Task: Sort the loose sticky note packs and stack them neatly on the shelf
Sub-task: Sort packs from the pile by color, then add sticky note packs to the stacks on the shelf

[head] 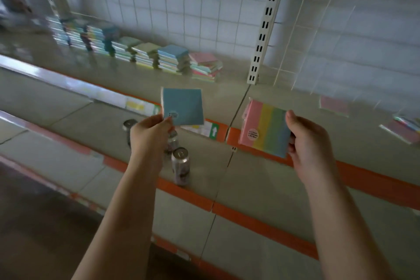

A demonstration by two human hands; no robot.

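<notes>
The left hand (151,129) pinches a blue pack (183,107); the right hand (306,141) grips a striped pack (264,130). The sorted stacks (145,52) lie far-left on the shelf (227,88), nearer the left.

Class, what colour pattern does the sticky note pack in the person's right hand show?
Four stripes: pink, yellow, green, blue, on the striped pack held by the right hand, head view.
</notes>
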